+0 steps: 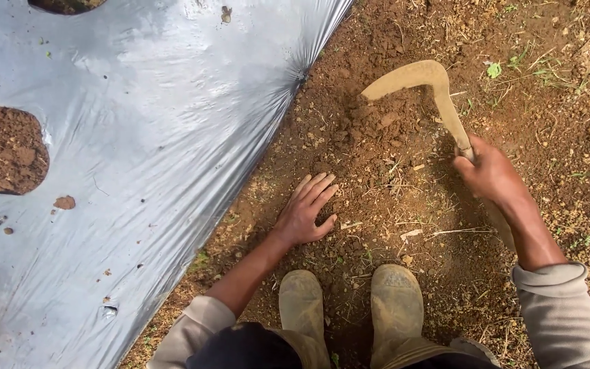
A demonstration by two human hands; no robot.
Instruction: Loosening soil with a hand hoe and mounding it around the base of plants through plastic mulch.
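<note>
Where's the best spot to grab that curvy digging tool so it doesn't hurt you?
Probably the straight handle end, where the right hand already wraps it. The curved tool bends into a hooked blade whose tip points at the soil near the silver plastic sheet, so come from the near, handle side, away from the hook. The left hand lies flat on the dirt, clear of the blade.

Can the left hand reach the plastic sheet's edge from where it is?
Probably yes: the left hand lies flat on bare soil beside the sheet, with nothing between them.
</note>
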